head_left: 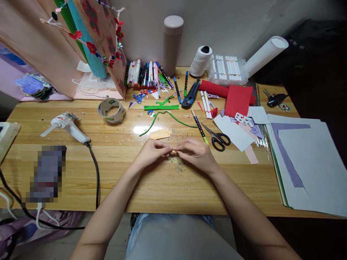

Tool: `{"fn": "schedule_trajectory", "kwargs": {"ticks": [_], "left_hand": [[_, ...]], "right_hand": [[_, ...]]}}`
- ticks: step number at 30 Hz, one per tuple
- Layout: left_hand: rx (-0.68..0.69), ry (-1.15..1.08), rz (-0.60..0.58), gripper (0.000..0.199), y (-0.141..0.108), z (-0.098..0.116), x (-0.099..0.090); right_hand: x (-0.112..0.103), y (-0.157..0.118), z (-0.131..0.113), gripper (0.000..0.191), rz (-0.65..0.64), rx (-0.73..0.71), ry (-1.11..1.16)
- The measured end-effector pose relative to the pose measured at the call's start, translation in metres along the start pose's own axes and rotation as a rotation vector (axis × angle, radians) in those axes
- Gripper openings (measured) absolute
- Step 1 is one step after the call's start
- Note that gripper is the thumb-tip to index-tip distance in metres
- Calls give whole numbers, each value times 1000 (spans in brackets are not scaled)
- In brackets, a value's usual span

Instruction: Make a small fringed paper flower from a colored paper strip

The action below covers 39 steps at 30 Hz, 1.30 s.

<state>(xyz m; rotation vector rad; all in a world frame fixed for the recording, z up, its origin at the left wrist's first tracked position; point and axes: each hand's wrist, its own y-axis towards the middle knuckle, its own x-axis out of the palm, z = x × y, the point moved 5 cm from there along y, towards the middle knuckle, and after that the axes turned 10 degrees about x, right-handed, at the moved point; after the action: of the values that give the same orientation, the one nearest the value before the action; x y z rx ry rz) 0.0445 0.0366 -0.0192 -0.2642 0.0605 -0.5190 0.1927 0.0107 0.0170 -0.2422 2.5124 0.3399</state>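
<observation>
Between the fingertips of my left hand and my right hand is a small piece of yellow paper. Both hands pinch it just above the wooden table, and the fingers hide part of it. Right behind them lies a flat strip of tan-yellow paper. Beyond that, a thin green paper-wrapped stem bends across the wood, with a folded green paper strip behind it. Black-handled scissors and a black marker with a yellow-green end rest to the right of my right hand.
A white glue gun with a black cord and a tape roll sit on the left. A blue-black utility knife, red crepe paper and paper scraps spread behind and right. A paper stack covers the right end.
</observation>
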Motion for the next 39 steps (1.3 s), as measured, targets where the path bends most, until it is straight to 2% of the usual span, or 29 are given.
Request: {"fn": "schedule_trajectory", "kwargs": {"ticks": [12,23,30,34,39], "left_hand": [[-28,39,66,18,-2,4,2],[2,134,120,22,-3,-1,0],[-25,85,124,16,-3,-1,1],[-35,42,116,18,-3,-1,1],[-120,-23,91,25,-3,1,3]], "right_hand": [[1,-2,-8,9,44,-201,-122],[3,-5,-9,10,10,-255,-206],[5,-8,-15,13,-21,-323,-272],[5,-10,-17,12,-35,-344,-281],[2,-8,-15,10,2,-322,-215]]}}
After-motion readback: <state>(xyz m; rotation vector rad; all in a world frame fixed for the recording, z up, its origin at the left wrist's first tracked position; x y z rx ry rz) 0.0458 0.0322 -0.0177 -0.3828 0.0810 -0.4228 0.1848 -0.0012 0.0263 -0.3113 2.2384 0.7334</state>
